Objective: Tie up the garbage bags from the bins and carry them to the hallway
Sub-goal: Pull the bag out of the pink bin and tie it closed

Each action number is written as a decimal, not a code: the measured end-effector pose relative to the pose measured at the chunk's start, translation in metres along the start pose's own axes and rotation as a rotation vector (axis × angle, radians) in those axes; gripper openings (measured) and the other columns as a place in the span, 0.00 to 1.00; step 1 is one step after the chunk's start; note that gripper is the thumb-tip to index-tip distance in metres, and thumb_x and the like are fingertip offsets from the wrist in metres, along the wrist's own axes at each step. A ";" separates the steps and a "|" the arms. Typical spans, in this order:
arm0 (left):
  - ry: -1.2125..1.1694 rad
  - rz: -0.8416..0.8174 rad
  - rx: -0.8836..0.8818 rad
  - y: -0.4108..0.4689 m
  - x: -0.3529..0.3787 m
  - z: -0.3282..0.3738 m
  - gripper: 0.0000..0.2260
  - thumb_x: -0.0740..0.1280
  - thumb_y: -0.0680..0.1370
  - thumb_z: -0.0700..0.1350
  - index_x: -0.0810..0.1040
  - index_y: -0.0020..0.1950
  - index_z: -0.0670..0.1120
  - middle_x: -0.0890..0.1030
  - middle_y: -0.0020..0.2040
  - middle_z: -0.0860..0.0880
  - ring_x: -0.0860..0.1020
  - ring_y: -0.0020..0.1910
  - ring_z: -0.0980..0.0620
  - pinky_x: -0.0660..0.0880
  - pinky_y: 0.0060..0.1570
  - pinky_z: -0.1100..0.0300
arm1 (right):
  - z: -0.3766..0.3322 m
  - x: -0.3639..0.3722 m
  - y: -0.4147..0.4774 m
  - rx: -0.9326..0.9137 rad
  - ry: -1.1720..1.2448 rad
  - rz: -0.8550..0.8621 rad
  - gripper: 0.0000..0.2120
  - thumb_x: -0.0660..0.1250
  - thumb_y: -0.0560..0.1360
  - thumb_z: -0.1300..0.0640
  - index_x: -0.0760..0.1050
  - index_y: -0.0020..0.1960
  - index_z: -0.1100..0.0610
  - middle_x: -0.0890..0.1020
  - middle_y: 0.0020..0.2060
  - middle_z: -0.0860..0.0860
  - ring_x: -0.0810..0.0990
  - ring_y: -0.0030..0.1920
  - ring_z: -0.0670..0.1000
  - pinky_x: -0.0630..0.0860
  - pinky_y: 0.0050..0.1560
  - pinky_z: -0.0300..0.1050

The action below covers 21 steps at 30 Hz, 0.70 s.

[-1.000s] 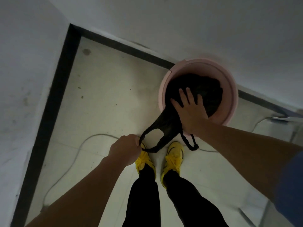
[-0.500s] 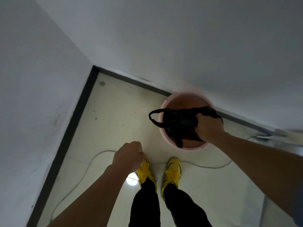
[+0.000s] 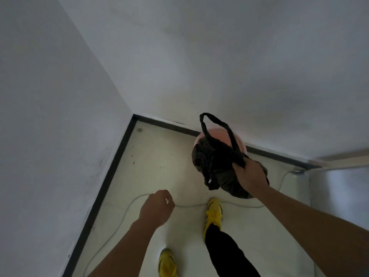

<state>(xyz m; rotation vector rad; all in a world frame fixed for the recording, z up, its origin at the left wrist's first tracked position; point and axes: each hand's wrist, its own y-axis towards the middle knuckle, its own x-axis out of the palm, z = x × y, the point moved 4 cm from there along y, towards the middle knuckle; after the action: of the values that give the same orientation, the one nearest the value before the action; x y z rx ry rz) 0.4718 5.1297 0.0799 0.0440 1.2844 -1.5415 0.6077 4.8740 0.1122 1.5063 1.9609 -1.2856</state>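
Where two pale walls meet in a corner, the floor (image 3: 159, 160) carries every item listed; dark skirting runs along both wall edges.

Bin (image 3: 238, 139): pink, round, standing on the floor against the far wall's skirting, near the corner. Only its upper rim and part of its inside show; the rest is hidden behind the bag.

Garbage bag (image 3: 213, 164): black, crumpled, thin plastic. Held above the bin and in front of it, off the floor. Long axis runs from the top loop down toward the near right, bulk hanging lowest. One handle loop (image 3: 215, 124) stands up, pointing at the far wall; a second strip dangles at the near left side.

Right hand (image 3: 249, 174): arm reaching in from the near right, fingers closed tight round the bag's gathered neck.

Left hand (image 3: 157, 206): arm extended from below, fist loosely curled, holding nothing, well apart from the bag.

Shoes: yellow, one (image 3: 214, 211) ahead near the bin, one (image 3: 166, 262) behind.

Cable (image 3: 191, 205): thin, white, lying across the floor.
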 end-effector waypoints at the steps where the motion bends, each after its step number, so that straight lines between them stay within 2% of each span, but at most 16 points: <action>1: 0.009 -0.001 0.019 -0.009 0.005 -0.009 0.02 0.63 0.78 0.48 0.75 0.46 0.53 0.77 0.45 0.49 0.77 0.45 0.47 0.75 0.49 0.56 | 0.001 0.006 -0.015 0.018 0.015 0.010 0.09 0.62 0.81 0.56 0.76 0.46 0.60 0.76 0.30 0.51 0.74 0.32 0.52 0.65 0.31 0.44; 3: 0.029 -0.012 0.041 -0.027 0.015 -0.033 0.05 0.64 0.78 0.47 0.77 0.49 0.49 0.77 0.45 0.47 0.79 0.50 0.45 0.75 0.50 0.55 | 0.006 0.018 -0.044 0.079 0.085 0.036 0.12 0.62 0.81 0.55 0.73 0.39 0.58 0.73 0.28 0.49 0.71 0.29 0.50 0.60 0.28 0.42; 5: 0.043 -0.033 0.034 -0.051 0.029 -0.063 0.08 0.64 0.78 0.47 0.78 0.53 0.46 0.75 0.42 0.49 0.79 0.51 0.43 0.75 0.50 0.55 | 0.010 0.034 -0.075 0.136 0.180 0.044 0.16 0.62 0.81 0.54 0.70 0.35 0.56 0.72 0.28 0.51 0.70 0.29 0.51 0.59 0.28 0.43; 9: 0.110 -0.063 0.008 -0.101 0.057 -0.122 0.10 0.63 0.78 0.48 0.77 0.56 0.46 0.78 0.46 0.47 0.78 0.48 0.47 0.75 0.50 0.57 | 0.017 0.068 -0.135 0.222 0.299 -0.014 0.14 0.62 0.80 0.52 0.73 0.38 0.58 0.76 0.31 0.54 0.75 0.33 0.54 0.66 0.35 0.45; 12: 0.107 -0.054 -0.006 -0.133 0.084 -0.154 0.10 0.62 0.79 0.48 0.78 0.56 0.46 0.78 0.47 0.48 0.77 0.49 0.49 0.74 0.53 0.58 | 0.034 0.097 -0.171 0.251 0.361 -0.087 0.15 0.63 0.80 0.54 0.71 0.36 0.59 0.74 0.31 0.55 0.73 0.32 0.55 0.64 0.36 0.47; 16: 0.083 -0.059 -0.077 -0.171 0.133 -0.192 0.06 0.62 0.78 0.47 0.78 0.51 0.49 0.70 0.37 0.54 0.78 0.54 0.48 0.72 0.51 0.59 | 0.069 0.152 -0.215 0.296 0.415 -0.188 0.15 0.63 0.79 0.55 0.70 0.36 0.60 0.75 0.33 0.57 0.75 0.37 0.56 0.66 0.39 0.49; 18: 0.086 -0.056 -0.118 -0.187 0.161 -0.213 0.04 0.62 0.78 0.47 0.76 0.48 0.51 0.74 0.41 0.52 0.78 0.54 0.48 0.72 0.49 0.60 | 0.091 0.184 -0.236 0.297 0.421 -0.242 0.14 0.63 0.79 0.54 0.71 0.37 0.61 0.77 0.35 0.59 0.78 0.39 0.57 0.68 0.40 0.49; 21: 0.086 -0.062 -0.168 -0.204 0.206 -0.242 0.07 0.63 0.77 0.47 0.79 0.51 0.49 0.80 0.49 0.48 0.78 0.54 0.48 0.72 0.49 0.59 | 0.123 0.226 -0.262 0.280 0.427 -0.287 0.14 0.62 0.79 0.52 0.76 0.42 0.62 0.83 0.42 0.61 0.82 0.45 0.61 0.73 0.43 0.49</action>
<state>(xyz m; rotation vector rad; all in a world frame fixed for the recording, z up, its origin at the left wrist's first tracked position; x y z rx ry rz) 0.1045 5.1323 -0.0070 -0.0382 1.4917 -1.4922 0.2596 4.8986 -0.0011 1.8034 2.4185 -1.5040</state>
